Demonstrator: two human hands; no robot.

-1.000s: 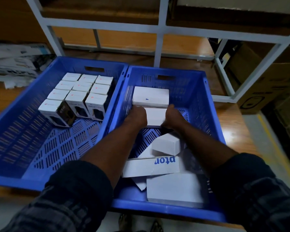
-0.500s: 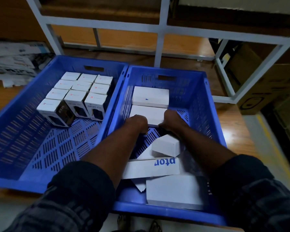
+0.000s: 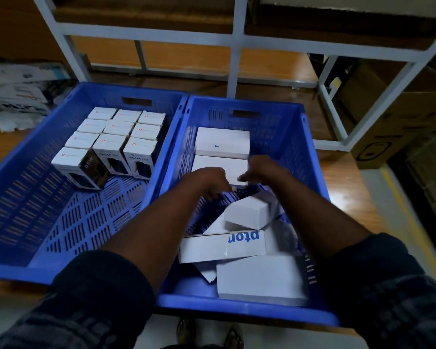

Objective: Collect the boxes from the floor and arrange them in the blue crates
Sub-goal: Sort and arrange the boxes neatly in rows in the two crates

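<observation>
Perforated blue plastic crates (image 3: 310, 157); matt white cardboard boxes (image 3: 222, 142).

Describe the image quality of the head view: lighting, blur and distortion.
Head view: dim, bluish light, shelving and cardboard at the edges falling into shadow; both the left hand and right hand are motion-blurred over the white box; wide-angle distortion bows the white rack frame and splays the blue crates; print on the small boxes is soft, only partly readable.
</observation>
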